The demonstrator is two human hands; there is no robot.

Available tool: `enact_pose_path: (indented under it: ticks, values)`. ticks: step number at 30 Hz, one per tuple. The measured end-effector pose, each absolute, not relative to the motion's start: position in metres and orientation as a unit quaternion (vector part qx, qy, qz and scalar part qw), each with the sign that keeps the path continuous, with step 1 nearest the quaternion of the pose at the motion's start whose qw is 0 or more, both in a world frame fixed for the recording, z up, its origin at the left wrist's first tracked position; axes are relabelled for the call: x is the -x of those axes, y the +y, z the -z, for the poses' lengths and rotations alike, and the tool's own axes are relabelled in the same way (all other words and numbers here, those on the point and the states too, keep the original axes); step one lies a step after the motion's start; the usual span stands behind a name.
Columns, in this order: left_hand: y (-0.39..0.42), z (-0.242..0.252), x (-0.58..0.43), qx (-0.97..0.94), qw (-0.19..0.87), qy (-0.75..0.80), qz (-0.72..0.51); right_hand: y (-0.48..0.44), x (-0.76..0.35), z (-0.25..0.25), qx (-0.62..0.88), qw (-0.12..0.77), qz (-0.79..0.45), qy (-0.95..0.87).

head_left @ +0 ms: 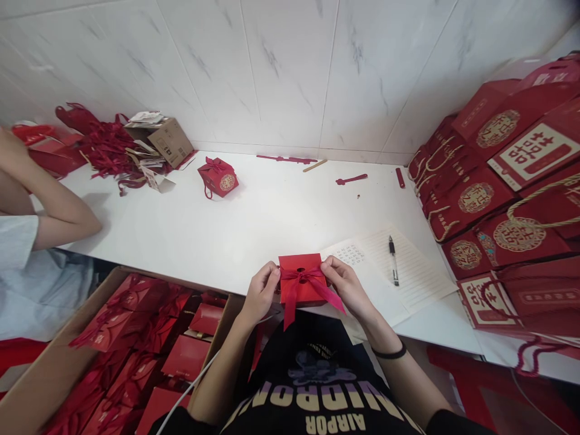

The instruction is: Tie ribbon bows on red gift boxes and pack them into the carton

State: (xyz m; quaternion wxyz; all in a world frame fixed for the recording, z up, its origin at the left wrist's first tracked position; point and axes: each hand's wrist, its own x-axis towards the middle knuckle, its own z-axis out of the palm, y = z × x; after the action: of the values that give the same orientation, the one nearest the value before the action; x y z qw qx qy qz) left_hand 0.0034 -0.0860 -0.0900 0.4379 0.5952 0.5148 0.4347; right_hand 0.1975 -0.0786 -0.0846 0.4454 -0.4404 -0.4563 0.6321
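A red gift box tied with a dark pink ribbon bow is held between my two hands at the table's front edge. My left hand grips its left side, the thumb near the bow's left loop. On the other side, my right hand pinches the box's right edge by the right loop. Two ribbon tails hang over the front of the box. Just right of it lie sheets of paper with writing and ruled lines, a black-capped pen on top.
A cardboard carton of red boxes stands at lower left. Red gift bags are stacked on the right. A small red box, a ribbon pile and ribbon pieces lie towards the wall. Another person's arm rests at left.
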Motion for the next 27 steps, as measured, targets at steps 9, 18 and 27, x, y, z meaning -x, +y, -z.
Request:
enact_pose_path:
  ticks: [9,18,27]
  values:
    - [-0.086,0.106,-0.015,-0.53,0.452,0.523,-0.492,-0.081,-0.192,0.09,0.404,0.466,-0.687,-0.385]
    - [-0.083,0.103,-0.01,-0.523,0.49,0.526,-0.459,-0.083,-0.196,0.091,0.452,0.464,-0.62,-0.443]
    - [-0.074,0.05,0.008,-0.679,0.244,0.525,-0.452,-0.071,-0.277,0.088,0.69,0.431,-0.256,-0.522]
